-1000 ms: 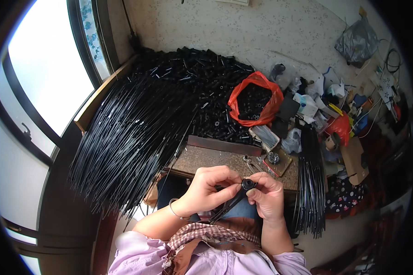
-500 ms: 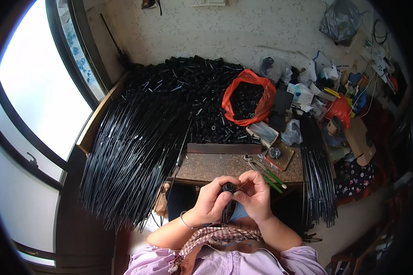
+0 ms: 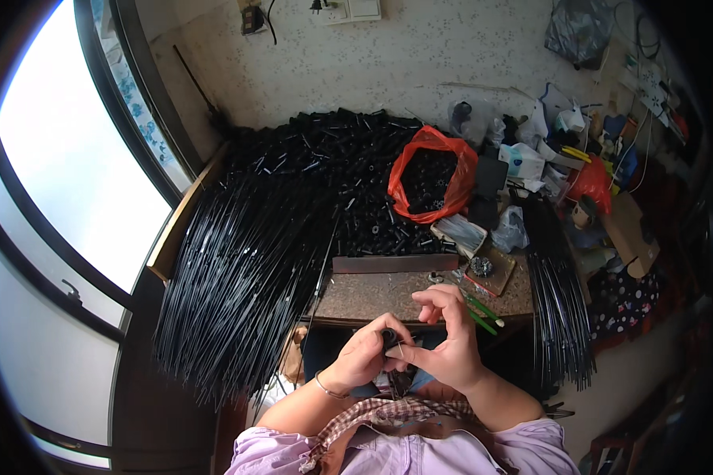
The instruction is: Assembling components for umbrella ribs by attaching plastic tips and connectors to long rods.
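In front of my lap, my left hand (image 3: 358, 360) is closed around a short black tube-shaped part (image 3: 389, 339), whose round end faces up. A thin wire-like strand (image 3: 401, 349) shows beside that part. My right hand (image 3: 457, 352) is close on the right, its fingers raised and spread apart. The right thumb reaches toward the strand at the black part; whether it touches is too small to tell. Pliers with green handles (image 3: 483, 311) lie at the table's front edge, partly behind the right hand.
Black tube parts (image 3: 309, 146) lie heaped behind a dark bar (image 3: 394, 264) on the table (image 3: 356, 291). Long black strands (image 3: 238, 293) overhang at left, more (image 3: 561, 317) at right. A red plastic bag (image 3: 463, 178) holds small black parts. Clutter surrounds a cardboard box (image 3: 630, 237).
My right hand has opened from its pinch, the fingers lifting up and away from the black part. My left hand still holds it, turned a little. The whole view has shifted slightly.
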Demonstrator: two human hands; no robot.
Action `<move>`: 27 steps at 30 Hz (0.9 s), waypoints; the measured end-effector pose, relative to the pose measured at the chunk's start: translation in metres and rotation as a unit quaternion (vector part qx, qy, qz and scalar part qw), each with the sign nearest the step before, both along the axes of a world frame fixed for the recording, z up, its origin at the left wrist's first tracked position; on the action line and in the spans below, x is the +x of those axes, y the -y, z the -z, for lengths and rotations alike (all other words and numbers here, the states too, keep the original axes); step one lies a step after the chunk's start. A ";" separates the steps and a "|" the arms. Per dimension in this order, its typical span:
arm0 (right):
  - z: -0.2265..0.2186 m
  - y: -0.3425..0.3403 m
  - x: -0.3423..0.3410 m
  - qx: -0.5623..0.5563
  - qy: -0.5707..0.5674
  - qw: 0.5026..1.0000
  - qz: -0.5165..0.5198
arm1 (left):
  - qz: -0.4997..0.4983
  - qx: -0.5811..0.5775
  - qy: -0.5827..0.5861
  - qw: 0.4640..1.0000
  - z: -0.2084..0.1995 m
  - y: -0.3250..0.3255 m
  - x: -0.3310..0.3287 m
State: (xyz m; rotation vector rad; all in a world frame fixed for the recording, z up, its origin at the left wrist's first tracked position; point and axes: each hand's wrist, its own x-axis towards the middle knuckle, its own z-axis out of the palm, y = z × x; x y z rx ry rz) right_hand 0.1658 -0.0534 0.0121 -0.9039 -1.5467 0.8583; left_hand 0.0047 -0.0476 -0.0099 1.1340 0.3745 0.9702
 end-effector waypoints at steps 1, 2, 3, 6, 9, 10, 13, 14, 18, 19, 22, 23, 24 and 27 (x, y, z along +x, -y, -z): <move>-0.009 0.001 0.000 0.126 0.093 0.987 0.047 | -0.033 0.002 0.020 0.999 0.002 -0.002 0.000; -0.016 0.002 0.000 0.247 0.183 0.947 0.094 | -0.033 0.006 0.017 0.999 0.006 -0.004 0.001; -0.020 0.005 -0.002 0.291 0.222 0.920 0.141 | -0.043 0.008 0.053 0.998 0.011 -0.005 0.002; -0.032 0.010 -0.001 0.358 0.316 0.857 0.193 | -0.074 0.023 0.084 0.993 0.010 -0.005 0.004; -0.029 0.005 -0.003 0.331 0.278 0.890 0.147 | -0.241 0.187 -0.074 0.949 0.002 -0.009 0.016; -0.026 0.002 -0.002 0.304 0.244 0.914 0.110 | -0.238 0.183 -0.072 0.951 -0.002 -0.011 0.018; -0.021 -0.002 0.007 0.326 0.214 0.920 0.044 | -0.202 0.289 -0.095 0.931 -0.018 -0.010 0.011; -0.017 -0.003 0.011 0.373 0.206 0.905 0.010 | -0.214 0.275 -0.073 0.934 -0.016 -0.011 0.006; 0.060 -0.017 0.068 0.095 0.275 0.948 0.132 | -0.289 0.197 -0.045 0.936 -0.012 -0.017 -0.018; 0.085 -0.019 0.079 0.052 0.390 0.898 0.196 | -0.289 0.177 -0.053 0.939 -0.015 -0.016 -0.017; 0.138 -0.008 0.097 -0.009 0.610 0.753 0.247 | -0.164 0.160 -0.147 0.962 -0.013 -0.017 -0.017; 0.154 -0.006 0.105 -0.027 0.616 0.748 0.246 | -0.112 0.163 -0.146 0.969 -0.009 -0.023 -0.009; 0.155 -0.006 0.102 -0.042 0.619 0.749 0.231 | -0.071 0.159 -0.154 0.972 -0.008 -0.021 -0.005; 0.148 -0.014 0.095 -0.172 0.379 0.899 0.136 | -0.079 0.209 -0.122 0.967 -0.010 -0.021 0.007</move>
